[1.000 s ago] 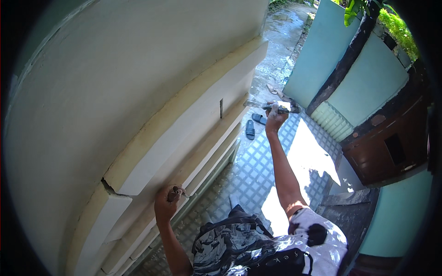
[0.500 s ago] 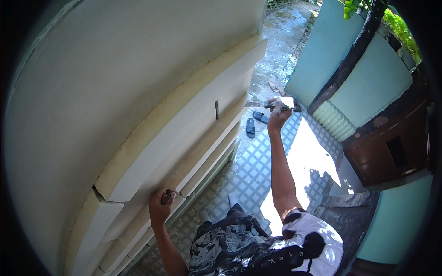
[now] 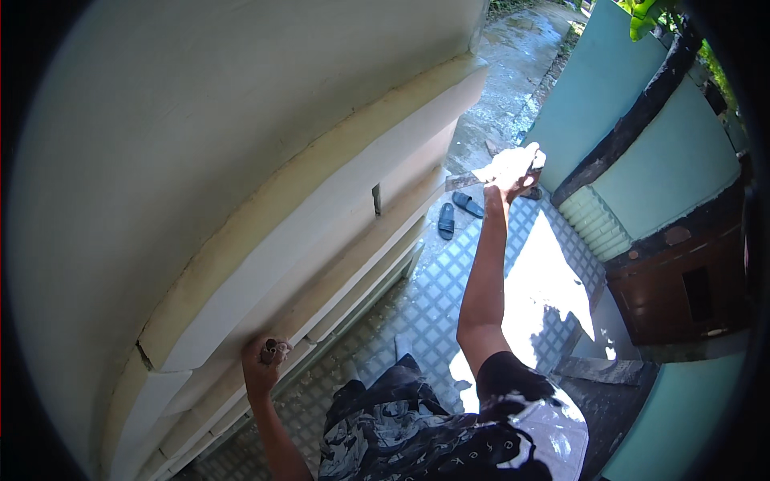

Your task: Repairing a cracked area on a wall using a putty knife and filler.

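My right hand (image 3: 513,174), brightly sunlit and overexposed, is closed around a tool at the end of my outstretched arm. Its flat grey blade (image 3: 460,183), like a scraper's, points left to the far end of the wall's lower ledge (image 3: 353,255); whether it touches cannot be made out. The glare and my fingers hide the handle. Against the nearer part of that ledge, my left hand (image 3: 258,370) is closed on a short brown tube-like piece (image 3: 270,351), with its hollow-looking end showing.
A pale wall (image 3: 216,120) with a protruding upper ledge (image 3: 317,156) fills the left side. Dark sandals (image 3: 446,221) lie on the patterned tile floor (image 3: 437,276). To the right stand a light green wall (image 3: 597,88), a dark leaning post (image 3: 634,128) and a brown cabinet-like piece (image 3: 674,297).
My right hand has shifted slightly right and farther away, into stronger sunlight, with its blade still by the ledge's end. The view has turned a little; my left hand keeps its hold.
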### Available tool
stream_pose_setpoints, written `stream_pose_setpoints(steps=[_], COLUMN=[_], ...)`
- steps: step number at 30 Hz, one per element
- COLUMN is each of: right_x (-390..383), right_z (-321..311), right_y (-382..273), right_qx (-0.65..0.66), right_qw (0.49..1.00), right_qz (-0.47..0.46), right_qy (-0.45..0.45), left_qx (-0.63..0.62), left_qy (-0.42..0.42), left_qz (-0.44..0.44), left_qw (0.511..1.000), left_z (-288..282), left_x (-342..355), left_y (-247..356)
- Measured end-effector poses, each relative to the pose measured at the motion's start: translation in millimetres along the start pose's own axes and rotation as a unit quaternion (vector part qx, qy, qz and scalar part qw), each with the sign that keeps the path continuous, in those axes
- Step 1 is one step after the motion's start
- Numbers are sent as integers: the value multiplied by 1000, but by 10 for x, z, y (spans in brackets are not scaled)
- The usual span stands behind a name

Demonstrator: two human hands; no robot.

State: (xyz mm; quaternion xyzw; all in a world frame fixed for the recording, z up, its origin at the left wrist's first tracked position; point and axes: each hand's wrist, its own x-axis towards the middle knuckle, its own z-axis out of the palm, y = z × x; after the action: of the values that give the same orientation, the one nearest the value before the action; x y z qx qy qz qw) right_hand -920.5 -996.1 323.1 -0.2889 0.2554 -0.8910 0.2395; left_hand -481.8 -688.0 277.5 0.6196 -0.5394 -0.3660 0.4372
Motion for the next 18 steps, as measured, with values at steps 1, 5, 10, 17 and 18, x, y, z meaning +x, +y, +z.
stream_pose_setpoints(steps=[1, 5, 10, 17, 18], right_x=[40, -244, -30, 106, 174], right_z=[-27, 109, -51, -334, -441], right_y=[76, 317, 237, 497, 542], right_qx=[-14, -34, 62, 179, 310], right_qw=[996, 999, 994, 969, 919], right_qz=[70, -4, 29, 103, 196], right_qy=[51, -38, -82, -138, -143], left_qx=[2, -4, -1, -5, -6], left_qy=[2, 18, 28, 47, 48], left_qz=[7, -1, -24, -9, -9], left_qw=[1000, 1000, 999, 999, 999], left_z=[4, -21, 19, -17, 5], left_x=[8, -11, -2, -24, -18], left_y=[-3, -65, 29, -54, -51])
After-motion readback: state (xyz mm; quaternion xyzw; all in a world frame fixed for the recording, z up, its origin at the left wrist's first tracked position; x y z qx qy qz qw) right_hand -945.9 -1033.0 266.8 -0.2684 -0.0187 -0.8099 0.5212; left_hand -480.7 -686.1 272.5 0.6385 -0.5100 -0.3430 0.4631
